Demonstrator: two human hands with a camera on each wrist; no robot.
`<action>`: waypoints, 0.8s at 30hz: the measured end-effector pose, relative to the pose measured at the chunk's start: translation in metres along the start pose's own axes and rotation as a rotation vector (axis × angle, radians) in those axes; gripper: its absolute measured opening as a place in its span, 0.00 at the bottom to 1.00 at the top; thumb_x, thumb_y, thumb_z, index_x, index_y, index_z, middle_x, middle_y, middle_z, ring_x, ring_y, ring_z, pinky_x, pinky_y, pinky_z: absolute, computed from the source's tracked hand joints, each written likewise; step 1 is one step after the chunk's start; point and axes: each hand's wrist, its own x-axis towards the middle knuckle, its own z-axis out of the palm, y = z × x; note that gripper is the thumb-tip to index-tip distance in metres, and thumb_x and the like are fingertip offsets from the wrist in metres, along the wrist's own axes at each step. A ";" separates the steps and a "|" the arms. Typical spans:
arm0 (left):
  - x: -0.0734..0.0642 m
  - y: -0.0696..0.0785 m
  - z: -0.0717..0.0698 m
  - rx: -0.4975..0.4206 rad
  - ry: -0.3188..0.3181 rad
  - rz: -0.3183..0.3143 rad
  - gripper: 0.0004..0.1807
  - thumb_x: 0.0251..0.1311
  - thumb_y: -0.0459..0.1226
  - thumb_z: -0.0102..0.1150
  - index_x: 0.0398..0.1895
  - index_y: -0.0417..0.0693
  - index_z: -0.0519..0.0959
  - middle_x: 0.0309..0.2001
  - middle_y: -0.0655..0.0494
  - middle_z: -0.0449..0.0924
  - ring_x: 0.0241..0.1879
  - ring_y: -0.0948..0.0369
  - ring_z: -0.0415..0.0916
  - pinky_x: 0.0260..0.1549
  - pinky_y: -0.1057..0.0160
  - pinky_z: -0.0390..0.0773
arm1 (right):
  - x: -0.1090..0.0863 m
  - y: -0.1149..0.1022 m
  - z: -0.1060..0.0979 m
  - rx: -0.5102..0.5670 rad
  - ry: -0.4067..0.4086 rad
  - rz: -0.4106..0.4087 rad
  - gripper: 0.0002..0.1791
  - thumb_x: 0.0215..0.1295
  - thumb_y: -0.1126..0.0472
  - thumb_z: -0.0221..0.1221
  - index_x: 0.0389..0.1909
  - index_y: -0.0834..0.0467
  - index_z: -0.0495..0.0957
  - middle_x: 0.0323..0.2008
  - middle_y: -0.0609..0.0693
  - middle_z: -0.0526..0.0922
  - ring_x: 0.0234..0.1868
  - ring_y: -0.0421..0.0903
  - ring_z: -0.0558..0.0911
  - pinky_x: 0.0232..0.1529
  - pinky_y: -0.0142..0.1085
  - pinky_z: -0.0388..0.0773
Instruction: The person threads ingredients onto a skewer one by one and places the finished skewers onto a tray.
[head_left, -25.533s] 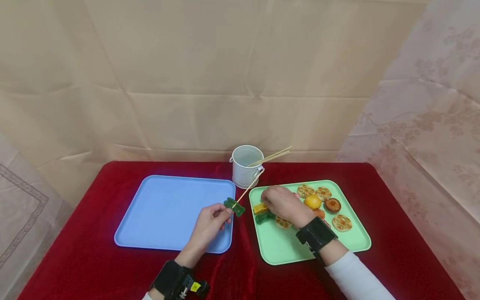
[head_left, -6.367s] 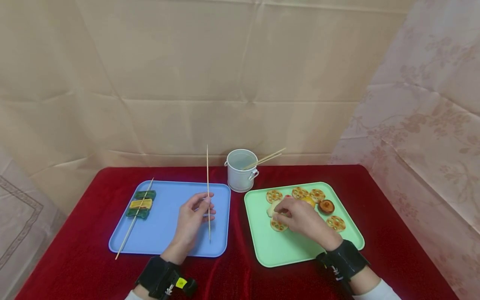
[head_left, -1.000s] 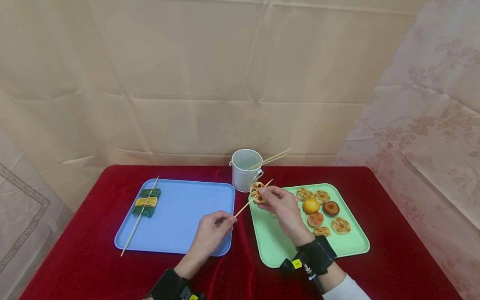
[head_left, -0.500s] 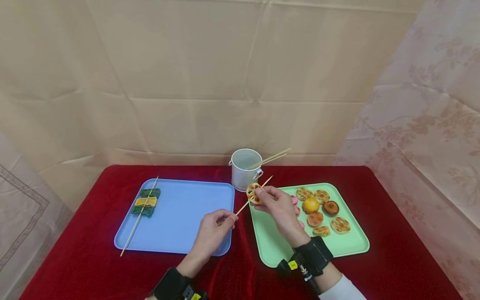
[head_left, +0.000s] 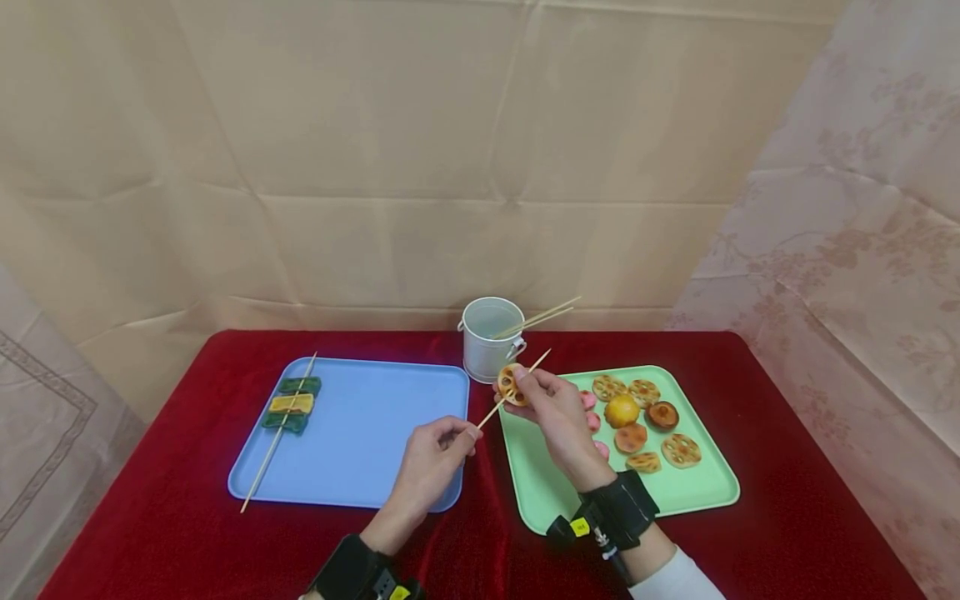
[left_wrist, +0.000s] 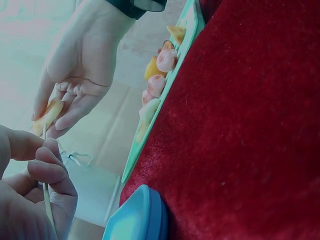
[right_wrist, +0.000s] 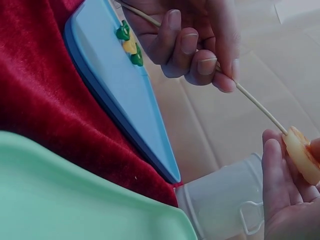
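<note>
Above the gap between the two trays, my left hand (head_left: pixel 431 458) pinches a thin wooden skewer (right_wrist: pixel 260 106) between thumb and fingers. A browned lotus root slice (head_left: pixel 510 385) with holes sits on that skewer, whose pointed tip sticks out past it. My right hand (head_left: pixel 558 421) grips the slice, thumb on its face and fingers behind. In the right wrist view the skewer runs into the flat side of the slice (right_wrist: pixel 300 155). A second skewer with green and yellow pieces (head_left: pixel 292 404) lies across the left part of the blue tray (head_left: pixel 382 433).
Behind the hands stands a white bucket (head_left: pixel 483 354) with skewers (head_left: pixel 543 317) leaning out. The green tray (head_left: pixel 540 500) carries lotus slices (head_left: pixel 681 451), a mushroom (head_left: pixel 662 416), a yellow piece (head_left: pixel 622 411) and pink pieces (head_left: pixel 588 400). Red cloth (head_left: pixel 187 533) covers the table.
Earlier, a green piece was on the held skewer; later a loaded skewer lay on the blue tray. My right hand took a lotus slice from the green tray; over the last second both hands barely shift.
</note>
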 end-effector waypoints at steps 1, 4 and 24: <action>0.000 0.000 0.000 -0.003 -0.001 0.000 0.07 0.67 0.32 0.62 0.38 0.37 0.87 0.26 0.52 0.81 0.24 0.63 0.72 0.25 0.68 0.70 | 0.000 0.000 0.000 0.000 0.001 0.003 0.22 0.78 0.54 0.58 0.55 0.72 0.78 0.46 0.63 0.87 0.45 0.48 0.88 0.49 0.40 0.84; -0.001 0.000 0.001 -0.011 -0.002 0.002 0.07 0.67 0.32 0.62 0.38 0.37 0.87 0.26 0.51 0.81 0.24 0.63 0.72 0.25 0.68 0.70 | -0.001 0.001 -0.001 0.016 0.011 0.009 0.22 0.78 0.54 0.59 0.55 0.72 0.78 0.46 0.64 0.87 0.45 0.48 0.89 0.48 0.39 0.84; 0.006 0.007 0.004 -0.019 0.004 -0.015 0.09 0.70 0.36 0.62 0.39 0.39 0.87 0.25 0.52 0.80 0.22 0.63 0.72 0.23 0.68 0.71 | -0.009 0.007 0.018 -0.048 -0.073 0.034 0.20 0.77 0.54 0.60 0.51 0.70 0.82 0.40 0.56 0.88 0.40 0.44 0.87 0.46 0.40 0.85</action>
